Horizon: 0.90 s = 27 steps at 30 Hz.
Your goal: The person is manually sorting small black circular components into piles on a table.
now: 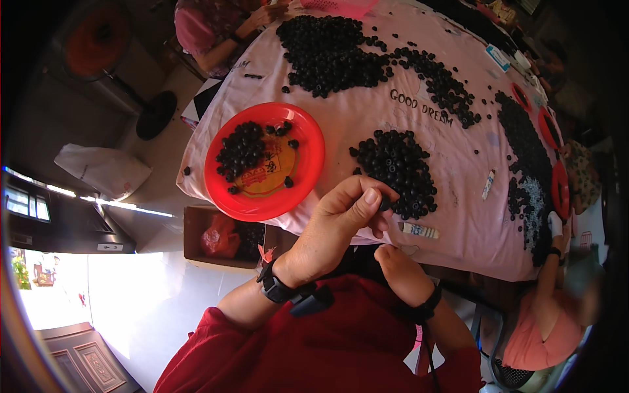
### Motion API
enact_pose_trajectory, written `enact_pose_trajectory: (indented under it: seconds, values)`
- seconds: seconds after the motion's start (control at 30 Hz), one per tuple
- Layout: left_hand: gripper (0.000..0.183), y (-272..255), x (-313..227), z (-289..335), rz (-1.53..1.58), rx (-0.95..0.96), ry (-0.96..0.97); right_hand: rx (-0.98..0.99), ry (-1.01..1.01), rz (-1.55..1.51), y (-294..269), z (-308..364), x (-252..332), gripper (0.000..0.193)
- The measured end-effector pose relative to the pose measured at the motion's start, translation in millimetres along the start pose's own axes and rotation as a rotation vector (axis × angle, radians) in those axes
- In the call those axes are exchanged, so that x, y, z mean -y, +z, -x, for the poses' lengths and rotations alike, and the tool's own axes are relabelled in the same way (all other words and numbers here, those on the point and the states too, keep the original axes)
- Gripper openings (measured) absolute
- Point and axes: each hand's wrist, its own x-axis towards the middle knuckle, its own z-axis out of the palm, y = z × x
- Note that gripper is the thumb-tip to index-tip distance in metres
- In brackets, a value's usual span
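Note:
Small, round black pieces lie in a pile (396, 167) on the pink cloth in front of me. My left hand (341, 213) is raised at the near edge of that pile, its thumb and forefinger pinched on one small black round piece (384, 204). Lower and to the right, close to my body, is my right hand (400, 275); its fingers are mostly hidden, so I cannot tell what it holds. To the left of my hands, a round red plate (314, 147) holds a heap of similar black pieces (241, 149) and a few loose ones.
Larger heaps of black pieces (334, 59) cover the table's far side and right side (524, 137). A pale tube-like item (422, 230) lies near my right hand. Below the plate stands a cardboard box (196, 229). Other people sit at the far left and right; a fan (157, 114) stands left.

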Motion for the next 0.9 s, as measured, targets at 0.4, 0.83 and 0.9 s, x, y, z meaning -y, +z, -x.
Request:
enact_pose_trajectory:
  seconds: [0.4, 0.83, 0.9]
  values:
    - [0.025, 3, -5, 12, 0.038, 0.033, -0.059, 0.053, 0.039, 0.193, -54, 35, 41, 0.008]
    - [0.024, -24, 3, 52, -0.002, -0.067, -0.185, -0.227, 0.012, -0.167, -42, 20, 37, 0.021]
    - [0.023, -22, 5, 56, 0.034, -0.131, -0.176, -0.386, 0.178, 0.015, -39, 19, 22, 0.019]
